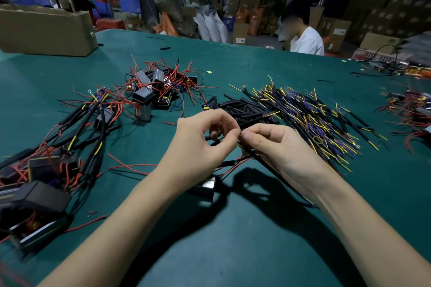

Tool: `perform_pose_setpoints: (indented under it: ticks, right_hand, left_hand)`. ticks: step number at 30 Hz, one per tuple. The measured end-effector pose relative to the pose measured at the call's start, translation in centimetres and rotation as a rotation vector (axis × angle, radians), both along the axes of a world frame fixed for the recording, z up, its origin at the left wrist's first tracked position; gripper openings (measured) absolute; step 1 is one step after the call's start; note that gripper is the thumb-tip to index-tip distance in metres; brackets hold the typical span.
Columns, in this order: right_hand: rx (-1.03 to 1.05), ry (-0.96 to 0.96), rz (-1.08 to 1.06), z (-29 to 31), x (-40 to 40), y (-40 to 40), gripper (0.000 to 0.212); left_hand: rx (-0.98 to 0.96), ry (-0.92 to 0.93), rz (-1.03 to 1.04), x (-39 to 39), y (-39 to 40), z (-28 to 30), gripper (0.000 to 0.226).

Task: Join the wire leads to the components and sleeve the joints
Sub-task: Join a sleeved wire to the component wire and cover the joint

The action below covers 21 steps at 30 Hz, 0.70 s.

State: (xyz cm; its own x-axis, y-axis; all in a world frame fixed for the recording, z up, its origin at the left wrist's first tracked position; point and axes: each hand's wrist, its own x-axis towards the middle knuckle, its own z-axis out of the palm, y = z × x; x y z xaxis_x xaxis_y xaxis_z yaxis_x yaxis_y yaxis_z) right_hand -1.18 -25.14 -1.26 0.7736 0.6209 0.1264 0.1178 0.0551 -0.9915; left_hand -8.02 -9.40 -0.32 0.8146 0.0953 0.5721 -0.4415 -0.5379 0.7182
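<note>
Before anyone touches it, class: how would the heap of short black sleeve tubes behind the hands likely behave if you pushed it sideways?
The heap of black sleeve tubes would probably scatter instead of sliding as one, since the pieces lie loose and crisscrossed. Being short and round, single tubes may roll on the smooth green table. They look thin and hollow, so likely very light, and some could catch in the adjacent pile of yellow-tipped leads.

A factory assembly workshop inside a warehouse. A broad green work table (233, 228) holds heaps of red-wired black components (158, 86) at eleven o'clock and cut wire leads (310, 112) at two o'clock. Stacked cardboard cartons (247, 4) and white sacks (211, 24) fill twelve o'clock.
</note>
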Motion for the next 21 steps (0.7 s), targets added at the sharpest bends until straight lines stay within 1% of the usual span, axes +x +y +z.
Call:
perform_pose_setpoints:
  ticks: [5, 8, 13, 16, 18, 21]
  right_hand:
    - [0.077, 0.189, 0.066, 0.05, 0.00, -0.33, 0.019]
    - [0.085, 0.247, 0.104, 0.01, -0.09, -0.34, 0.017]
    - [0.093, 0.229, 0.093, -0.11, -0.05, -0.25, 0.010]
    - [0.088, 0.227, 0.108, -0.08, 0.03, -0.32, 0.012]
    - [0.065, 0.213, 0.134, 0.07, 0.05, -0.47, 0.013]
    - [0.010, 0.152, 0.171, 0.49, 0.09, -0.89, 0.007]
  left_hand:
    - [0.088, -0.078, -0.015, 0.06, 0.32, 0.16, 0.012]
    - [0.115, -0.109, -0.026, 0.15, 0.48, 0.11, 0.010]
    - [0.114, -0.136, -0.069, 0.17, 0.48, 0.10, 0.007]
    - [0.133, -0.138, -0.094, 0.16, 0.61, 0.15, 0.006]
    - [0.148, -0.145, -0.104, 0.17, 0.69, 0.14, 0.005]
    - [0.181, -0.145, -0.108, 0.19, 0.71, 0.04, 0.004]
